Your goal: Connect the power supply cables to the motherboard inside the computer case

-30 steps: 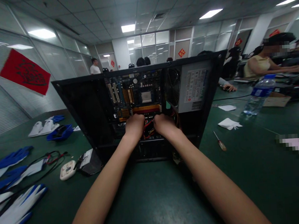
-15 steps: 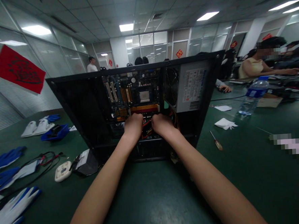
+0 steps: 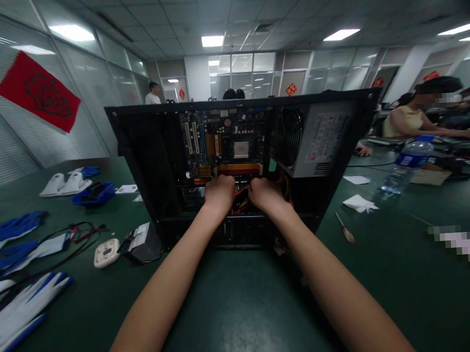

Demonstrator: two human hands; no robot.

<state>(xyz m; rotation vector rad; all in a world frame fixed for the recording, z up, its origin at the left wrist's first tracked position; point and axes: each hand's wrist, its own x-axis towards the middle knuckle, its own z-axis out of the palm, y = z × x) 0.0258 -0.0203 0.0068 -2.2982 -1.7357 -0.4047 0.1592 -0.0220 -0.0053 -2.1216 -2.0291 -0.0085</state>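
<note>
An open black computer case stands on the table in front of me, its inside facing me. Within it I see a motherboard and a silver power supply at the upper right. My left hand is closed at the board's lower edge, just under the red and yellow memory slots. Close beside it, my right hand is closed too, near some thin coloured cables. Both sets of fingertips are turned away, so what they grip is hidden.
On the left lie blue-and-white gloves, a blue tray, a white case-like object and a dark box. On the right are a screwdriver, crumpled tissue and a water bottle. A person sits beyond.
The view has shifted, moving the surroundings rightward. The computer case has turned slightly, and its top edge now looks level instead of slanted. Both hands stay closed in the same spot inside it.
</note>
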